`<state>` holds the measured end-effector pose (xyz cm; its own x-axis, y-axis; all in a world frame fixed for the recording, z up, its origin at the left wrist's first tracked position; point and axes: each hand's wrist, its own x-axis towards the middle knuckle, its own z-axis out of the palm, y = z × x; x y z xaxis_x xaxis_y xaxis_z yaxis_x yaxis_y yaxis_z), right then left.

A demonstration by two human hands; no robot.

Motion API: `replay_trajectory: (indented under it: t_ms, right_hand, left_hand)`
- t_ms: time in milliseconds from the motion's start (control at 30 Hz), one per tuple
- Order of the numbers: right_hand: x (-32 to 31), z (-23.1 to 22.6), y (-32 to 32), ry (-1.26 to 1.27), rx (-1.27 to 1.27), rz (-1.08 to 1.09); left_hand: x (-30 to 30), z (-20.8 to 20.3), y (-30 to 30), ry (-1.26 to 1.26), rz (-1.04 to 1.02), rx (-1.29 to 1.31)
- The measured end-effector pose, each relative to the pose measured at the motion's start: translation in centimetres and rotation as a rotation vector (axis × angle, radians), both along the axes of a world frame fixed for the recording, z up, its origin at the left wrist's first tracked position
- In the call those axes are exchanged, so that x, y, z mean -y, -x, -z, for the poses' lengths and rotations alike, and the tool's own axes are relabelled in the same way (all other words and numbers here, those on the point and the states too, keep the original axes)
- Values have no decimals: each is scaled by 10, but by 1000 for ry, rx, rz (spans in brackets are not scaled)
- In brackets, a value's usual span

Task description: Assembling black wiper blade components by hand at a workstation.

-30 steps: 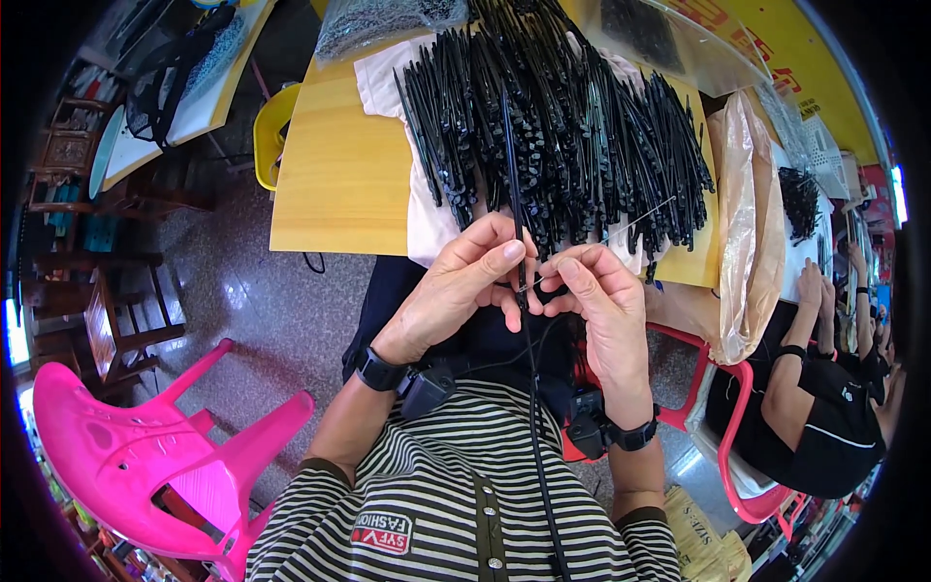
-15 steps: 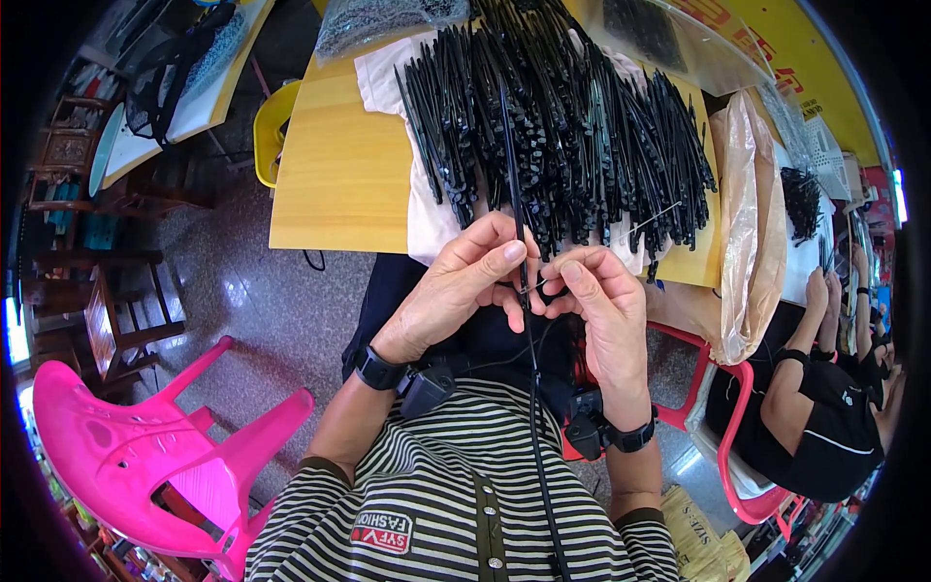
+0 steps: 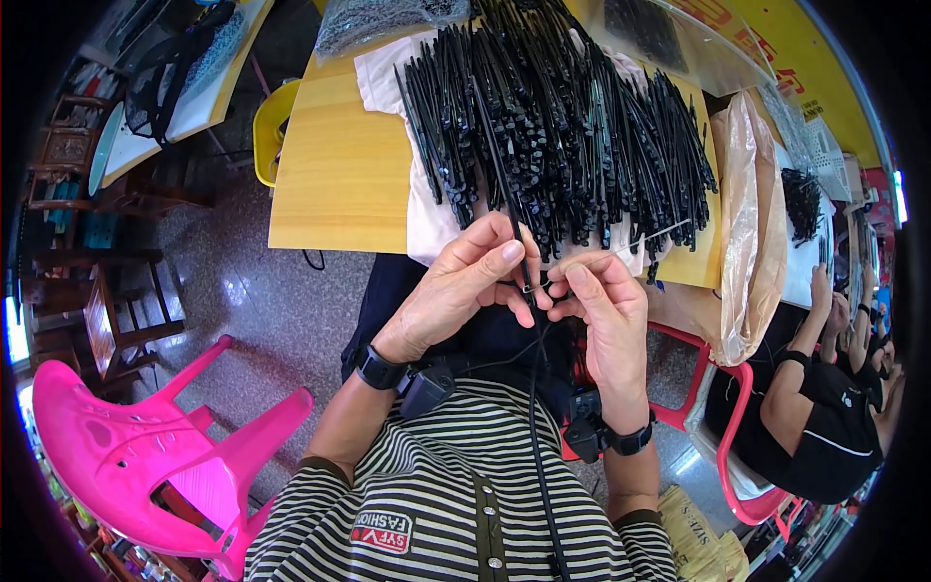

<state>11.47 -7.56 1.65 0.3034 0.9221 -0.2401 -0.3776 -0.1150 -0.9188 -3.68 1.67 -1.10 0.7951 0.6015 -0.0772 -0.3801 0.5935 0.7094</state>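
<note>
My left hand (image 3: 464, 276) is closed, thumb against fingers, around a thin black stick-like strand (image 3: 517, 221). The strand slopes up and away toward the pile. Close beside it, my right hand (image 3: 613, 306) pinches a thin metal wire (image 3: 663, 233) whose straight end juts out to the upper right. The wire's other end meets the strand between both hands, where fingers partly hide it. Just beyond my hands lies a large pile of similar black strands (image 3: 572, 145), resting on a pale cloth (image 3: 427, 218).
The cloth covers part of a yellow wooden table (image 3: 335, 184). A clear plastic bag (image 3: 388, 27) lies at its far edge, and a brown bag (image 3: 747, 233) hangs at the right. A pink chair (image 3: 126, 436) stands at left. Another person (image 3: 824, 417) sits at right.
The held strand leans further left at its far end. My right hand has turned slightly, and the wire's free end has shifted a little to the right and nearer.
</note>
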Motion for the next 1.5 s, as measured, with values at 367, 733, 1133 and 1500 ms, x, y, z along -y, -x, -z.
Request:
replay_trajectory:
  t_ms: [367, 733, 1133, 1500]
  right_hand:
    - [4, -2, 3, -10, 70, 34]
    - [1, 7, -3, 111, -152, 10]
    - [0, 5, -3, 111, -110, -4]
    - [-1, 7, -3, 137, -99, 4]
  left_hand:
    - [0, 4, -1, 22, 4, 30]
    - [0, 5, -2, 34, -43, -33]
    - [-1, 5, 0, 34, -26, -43]
    - [-2, 1, 1, 41, 2, -42]
